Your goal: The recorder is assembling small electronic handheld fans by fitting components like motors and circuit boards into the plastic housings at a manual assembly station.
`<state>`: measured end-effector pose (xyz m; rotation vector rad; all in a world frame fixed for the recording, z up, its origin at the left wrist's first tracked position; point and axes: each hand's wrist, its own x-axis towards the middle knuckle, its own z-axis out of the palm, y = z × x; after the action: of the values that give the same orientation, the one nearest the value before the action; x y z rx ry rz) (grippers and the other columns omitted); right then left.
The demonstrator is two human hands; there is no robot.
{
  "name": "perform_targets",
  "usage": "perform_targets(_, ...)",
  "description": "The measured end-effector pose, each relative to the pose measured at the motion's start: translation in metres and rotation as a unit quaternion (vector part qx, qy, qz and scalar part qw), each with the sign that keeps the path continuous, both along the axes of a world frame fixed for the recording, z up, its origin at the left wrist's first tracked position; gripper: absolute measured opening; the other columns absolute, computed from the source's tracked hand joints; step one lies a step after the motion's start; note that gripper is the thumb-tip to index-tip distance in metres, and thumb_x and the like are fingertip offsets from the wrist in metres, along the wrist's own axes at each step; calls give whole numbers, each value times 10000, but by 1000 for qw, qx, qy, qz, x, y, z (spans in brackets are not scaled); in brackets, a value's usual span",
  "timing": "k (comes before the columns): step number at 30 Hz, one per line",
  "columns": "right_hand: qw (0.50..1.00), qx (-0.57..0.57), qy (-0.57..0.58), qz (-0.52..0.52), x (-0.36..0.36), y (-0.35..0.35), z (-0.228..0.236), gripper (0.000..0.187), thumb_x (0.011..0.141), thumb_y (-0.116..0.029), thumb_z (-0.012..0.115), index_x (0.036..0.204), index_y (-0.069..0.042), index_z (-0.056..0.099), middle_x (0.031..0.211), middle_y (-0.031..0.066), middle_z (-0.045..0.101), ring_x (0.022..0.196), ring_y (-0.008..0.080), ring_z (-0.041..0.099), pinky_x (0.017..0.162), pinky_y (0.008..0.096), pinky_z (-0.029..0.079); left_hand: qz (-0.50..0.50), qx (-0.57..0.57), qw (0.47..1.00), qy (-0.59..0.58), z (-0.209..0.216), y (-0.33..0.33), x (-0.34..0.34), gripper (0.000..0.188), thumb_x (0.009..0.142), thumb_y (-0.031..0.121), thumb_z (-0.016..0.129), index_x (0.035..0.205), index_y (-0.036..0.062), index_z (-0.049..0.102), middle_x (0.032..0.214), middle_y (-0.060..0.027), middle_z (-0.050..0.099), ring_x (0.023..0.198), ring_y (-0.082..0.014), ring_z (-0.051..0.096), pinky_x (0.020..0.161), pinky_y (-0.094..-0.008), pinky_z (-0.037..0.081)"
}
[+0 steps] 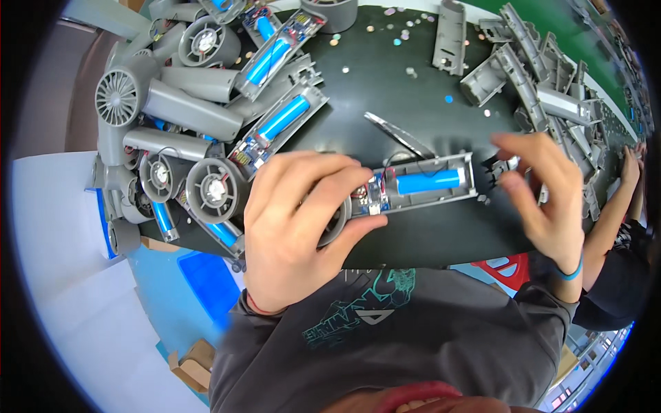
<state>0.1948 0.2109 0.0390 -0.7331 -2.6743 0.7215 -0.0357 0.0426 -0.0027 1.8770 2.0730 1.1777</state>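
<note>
My left hand (296, 213) is closed around the round end of a grey handheld fan body (441, 203). The fan's handle lies open, pointing right. Inside it are a blue cylindrical battery (428, 181) and a small circuit board (375, 193) with red and black wires. Just beyond the handle's right end, my right hand (551, 196) has its thumb and forefinger apart. A small black and silver part (501, 166) shows between those fingertips; whether they touch it is unclear. Metal tweezers (398, 134) lie on the table behind the handle.
Grey fan bodies (196, 110), several with blue batteries exposed, crowd the table's left. Loose grey handle shells (523, 76) pile up at the right, with one shell (450, 38) apart at the back. Small round bits dot the dark tabletop (372, 76). Another person's arm (616, 199) is at far right.
</note>
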Motion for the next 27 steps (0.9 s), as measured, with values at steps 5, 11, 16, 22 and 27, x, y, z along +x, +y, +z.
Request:
perform_targets(5,994,6,-13,109,-8,-3,-8,479,801,-172,776,1230,2,650,1102,170,652,956,345,631,830,405,511,-23,-42,999,22,2,0,7,456,570,191,893,973,60,724,1007,-53,698,922,-288,630,793,-393,494)
perform_targets(11,994,-31,22,102,-23,-14,-26,401,758,-123,810,1132,-24,705,1050,110,651,905,289,595,763,366,488,-78,-55,993,62,4,6,15,433,592,207,878,976,88,716,1011,-28,686,945,-270,625,789,-387,480)
perform_targets(16,986,11,73,150,-20,-17,-25,237,726,-136,814,944,-82,737,900,40,602,793,235,566,654,350,479,-77,-100,991,55,11,9,15,424,597,176,876,976,90,705,1012,-34,687,952,-283,615,801,-394,480)
perform_targets(22,986,85,46,133,1,-27,-27,294,691,-210,849,929,-66,752,888,55,642,756,233,609,632,352,480,-46,-122,991,38,11,10,20,440,579,192,893,957,91,693,979,-34,682,947,-292,603,803,-400,471)
perform_targets(27,995,-3,74,65,6,-33,-43,247,690,-135,874,886,-54,747,875,63,656,730,226,599,623,338,465,-48,-130,989,55,13,13,23,500,573,384,886,924,91,685,952,-28,679,955,-289,606,804,-407,445)
